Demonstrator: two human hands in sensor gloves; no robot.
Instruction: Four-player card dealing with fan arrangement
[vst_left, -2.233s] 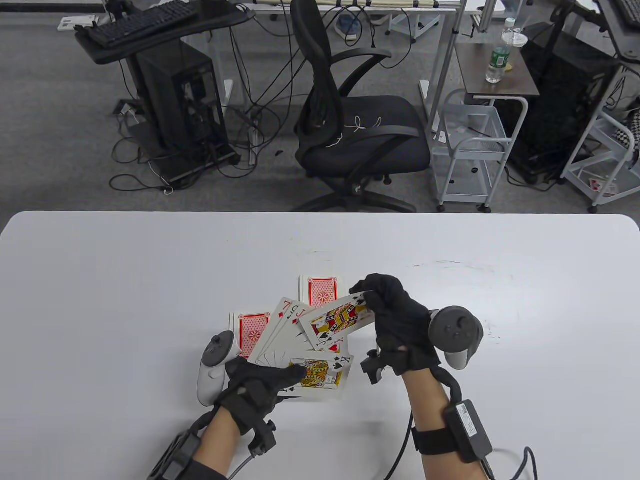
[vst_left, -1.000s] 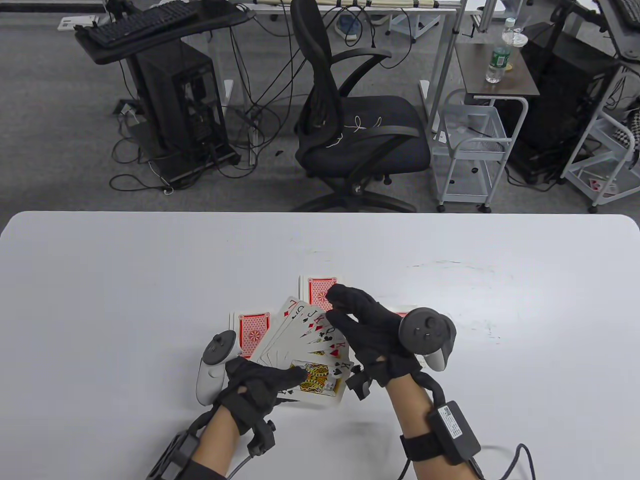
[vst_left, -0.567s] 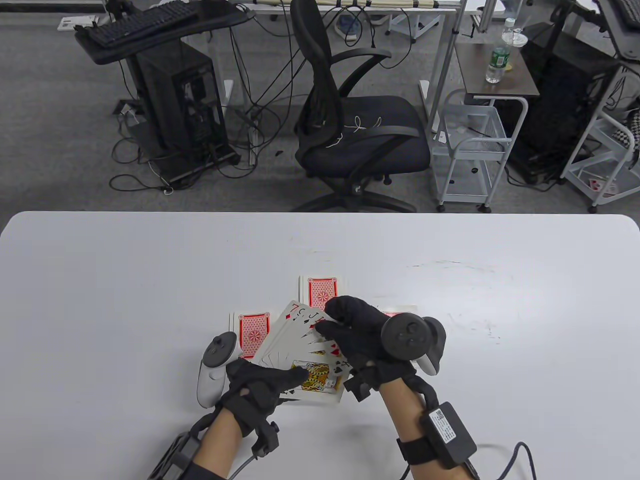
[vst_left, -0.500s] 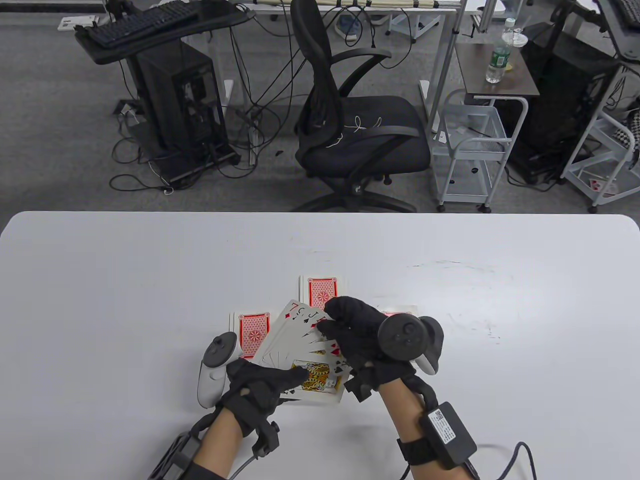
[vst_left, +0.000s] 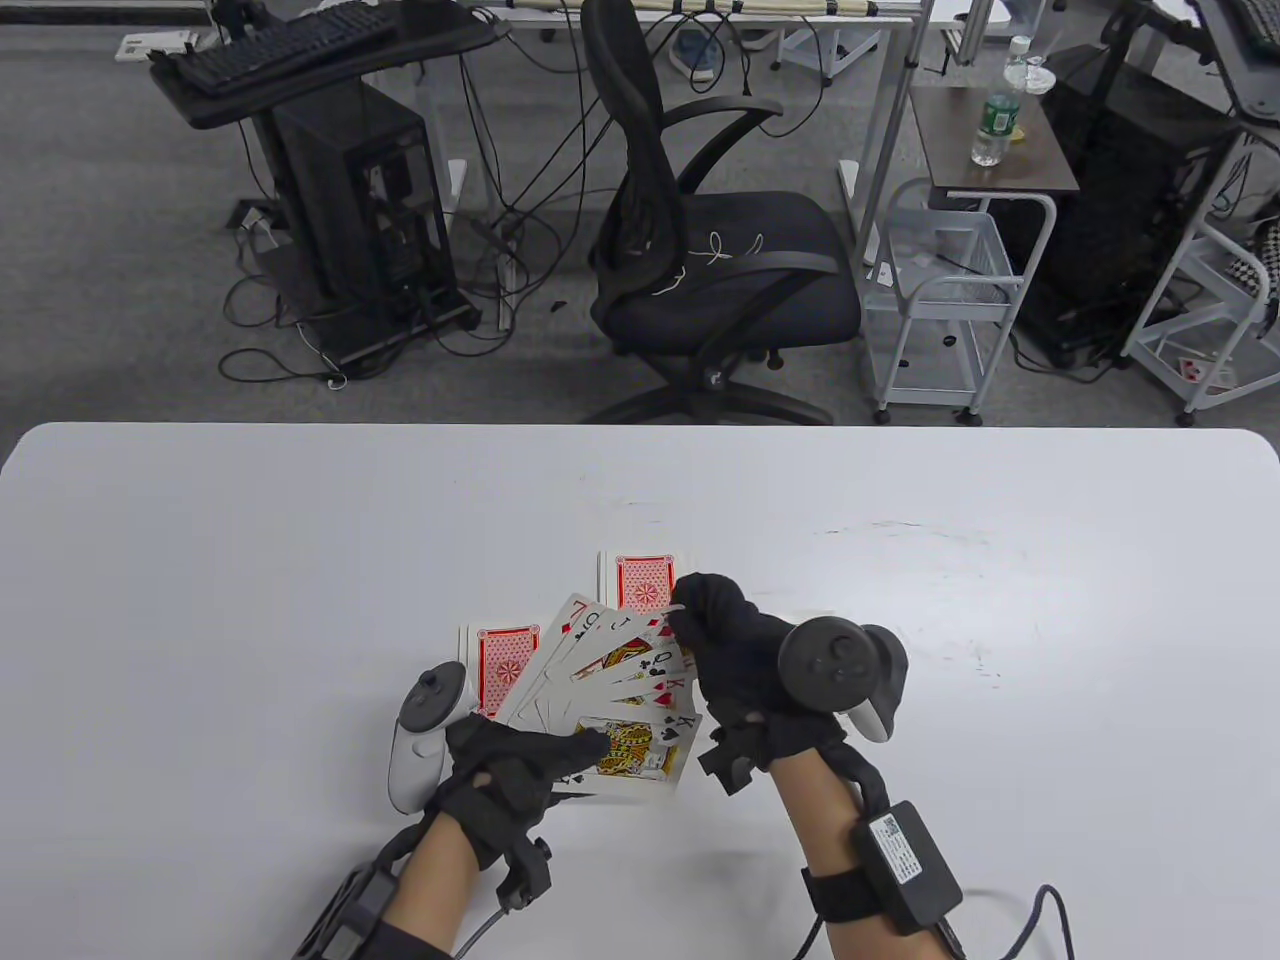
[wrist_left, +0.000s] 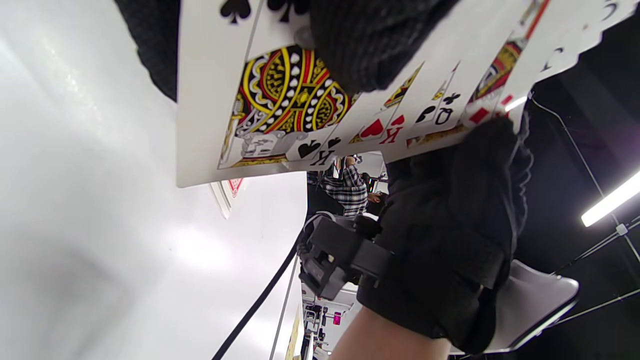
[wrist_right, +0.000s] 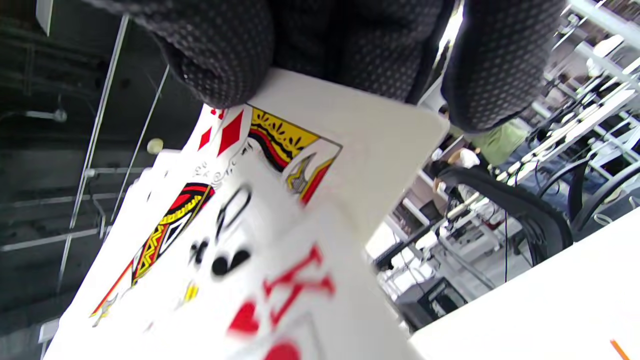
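The left hand (vst_left: 505, 775) holds a face-up fan (vst_left: 615, 690) above the table (vst_left: 250, 560), thumb clamped over the front king at the base; the wrist view shows that thumb pressing on the king of spades with the other fingers behind the cards. The right hand (vst_left: 745, 665) is at the fan's upper right edge, its fingertips (vst_left: 690, 600) pinching the corner of a diamond face card, as the right wrist view confirms. The visible indices run from a seven through jacks, a queen of clubs and kings, so this hand looks sorted and nearly spread. Dealing appears finished: face-down piles (vst_left: 645, 580) lie on the table, one beyond the fan, another (vst_left: 505, 660) just left of it partly under the cards, and what seems to be a red edge of a third peeks out behind the right hand, though that one is mostly hidden. What is probably left is evening the spacing of this fan; whether the other piles also need fanning cannot be told from here.
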